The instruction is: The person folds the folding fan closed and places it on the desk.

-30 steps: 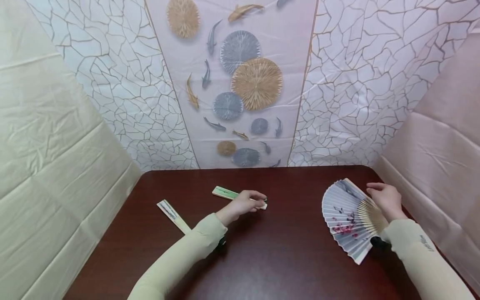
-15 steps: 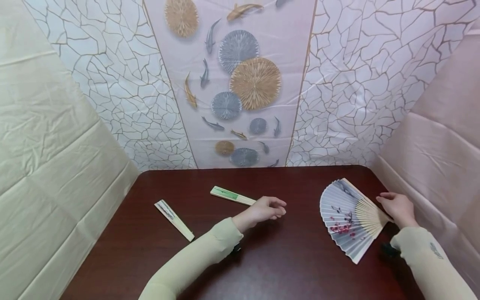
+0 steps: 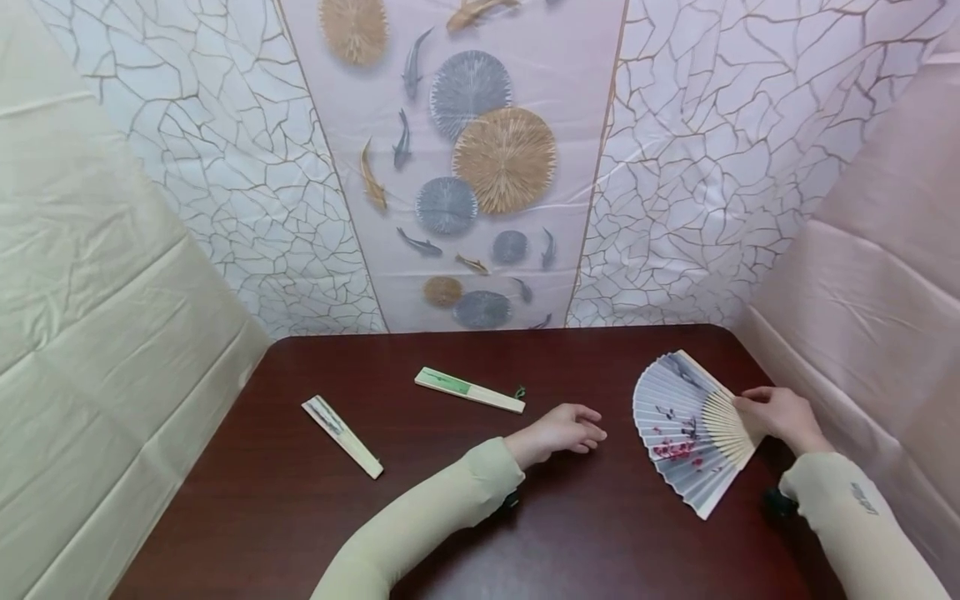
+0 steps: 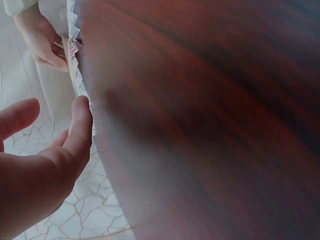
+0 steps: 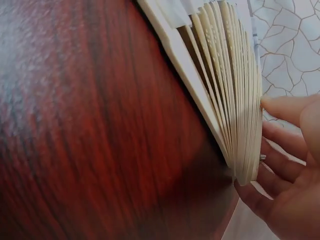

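An opened folding fan [image 3: 678, 433], pale grey with pink blossoms and bare wooden ribs, lies at the table's right side. My right hand [image 3: 783, 419] holds it at the ribs near the pivot; the right wrist view shows thumb and fingertips against the stacked ribs [image 5: 245, 125]. My left hand [image 3: 558, 433] hovers over the table, left of the fan, fingers loosely bent and holding nothing. In the left wrist view its fingertip overlaps the fan's pleated edge [image 4: 76, 75]; contact does not show. Behind it lies a closed folding fan with a green panel [image 3: 468, 389] and a green tassel.
Another closed folding fan [image 3: 342, 436], with a grey patterned panel, lies at the left of the dark red wooden table [image 3: 262, 517]. Patterned cloth [image 3: 675, 250] hangs behind the table, with beige fabric [image 3: 112, 375] on both sides.
My left hand has moved right, away from the green closed fan, toward the opened fan. The right hand first drew back slightly, then came onto the opened fan's ribs.
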`<state>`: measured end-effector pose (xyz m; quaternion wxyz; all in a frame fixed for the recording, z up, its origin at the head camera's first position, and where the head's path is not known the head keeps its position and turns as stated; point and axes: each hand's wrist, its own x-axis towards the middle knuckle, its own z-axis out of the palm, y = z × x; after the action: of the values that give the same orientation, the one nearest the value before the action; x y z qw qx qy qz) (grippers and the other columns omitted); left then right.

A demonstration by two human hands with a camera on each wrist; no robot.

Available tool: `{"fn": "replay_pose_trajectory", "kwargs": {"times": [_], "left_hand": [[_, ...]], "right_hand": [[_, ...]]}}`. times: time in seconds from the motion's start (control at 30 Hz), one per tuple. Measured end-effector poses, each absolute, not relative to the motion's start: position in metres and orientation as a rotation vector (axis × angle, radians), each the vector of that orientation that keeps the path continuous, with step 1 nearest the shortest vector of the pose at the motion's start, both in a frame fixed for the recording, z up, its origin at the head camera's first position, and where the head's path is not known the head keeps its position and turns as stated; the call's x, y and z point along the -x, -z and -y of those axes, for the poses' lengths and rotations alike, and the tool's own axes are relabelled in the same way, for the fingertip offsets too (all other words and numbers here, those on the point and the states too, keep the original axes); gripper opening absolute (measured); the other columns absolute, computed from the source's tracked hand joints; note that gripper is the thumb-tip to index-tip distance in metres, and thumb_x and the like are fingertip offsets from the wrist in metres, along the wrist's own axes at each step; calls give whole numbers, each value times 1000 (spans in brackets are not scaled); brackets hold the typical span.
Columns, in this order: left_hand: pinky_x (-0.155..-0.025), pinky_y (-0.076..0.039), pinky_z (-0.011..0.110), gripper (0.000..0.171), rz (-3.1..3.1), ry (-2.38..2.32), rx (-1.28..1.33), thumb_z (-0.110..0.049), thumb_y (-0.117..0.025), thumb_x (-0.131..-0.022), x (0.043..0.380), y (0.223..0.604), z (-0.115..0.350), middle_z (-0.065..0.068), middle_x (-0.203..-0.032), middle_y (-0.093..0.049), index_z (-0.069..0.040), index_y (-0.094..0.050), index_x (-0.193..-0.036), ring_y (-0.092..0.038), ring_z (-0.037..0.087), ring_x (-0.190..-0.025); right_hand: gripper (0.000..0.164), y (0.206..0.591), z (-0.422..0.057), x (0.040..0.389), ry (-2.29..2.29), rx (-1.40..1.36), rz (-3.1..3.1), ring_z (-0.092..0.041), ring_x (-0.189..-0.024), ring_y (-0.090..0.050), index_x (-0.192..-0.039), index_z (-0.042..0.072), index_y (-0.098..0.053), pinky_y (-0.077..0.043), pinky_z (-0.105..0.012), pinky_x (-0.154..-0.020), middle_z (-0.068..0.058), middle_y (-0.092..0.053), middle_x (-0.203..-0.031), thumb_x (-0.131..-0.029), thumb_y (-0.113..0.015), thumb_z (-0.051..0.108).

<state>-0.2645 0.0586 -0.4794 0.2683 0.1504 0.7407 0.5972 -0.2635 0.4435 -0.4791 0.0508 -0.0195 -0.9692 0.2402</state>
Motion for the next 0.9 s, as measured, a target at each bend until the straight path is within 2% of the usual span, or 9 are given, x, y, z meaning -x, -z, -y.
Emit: {"fn": "replay_pose_trajectory", "kwargs": {"times": [0.2, 0.43, 0.7, 0.9], "left_hand": [[-79, -61, 33, 42, -2005, -1618, -388, -6, -68, -95, 266, 482, -67, 9, -102, -72, 8, -56, -133, -71, 29, -97], [-78, -61, 34, 38, -2017, -1610, -366, -5, -68, -94, 262, 486, -76, 9, -97, -72, 6, -59, -128, -71, 24, -90], [-78, -61, 35, 38, -1995, -1629, -363, -3, -68, -93, 259, 486, -80, 10, -93, -71, 7, -58, -128, -71, 27, -90], [-79, -61, 36, 37, -1983, -1632, -338, -3, -67, -93, 254, 486, -78, 14, -99, -73, 7, -58, -128, -72, 30, -93]], "right_hand": [[53, 480, -443, 270, -740, 15, 2946, -59, -103, -56, -112, -12, -67, -50, -60, -82, -37, -63, -113, -100, -59, 38], [54, 482, -441, 266, -806, 50, 2985, -56, -102, -57, -113, -16, -64, -52, -56, -79, -38, -62, -113, -101, -56, 36], [59, 483, -437, 265, -890, 157, 2981, -51, -100, -58, -115, -16, -63, -50, -41, -70, -40, -58, -117, -102, -55, 41], [61, 491, -430, 259, -948, 204, 2919, -50, -101, -56, -117, -15, -63, -47, -39, -71, -41, -56, -120, -102, -53, 43]]}}
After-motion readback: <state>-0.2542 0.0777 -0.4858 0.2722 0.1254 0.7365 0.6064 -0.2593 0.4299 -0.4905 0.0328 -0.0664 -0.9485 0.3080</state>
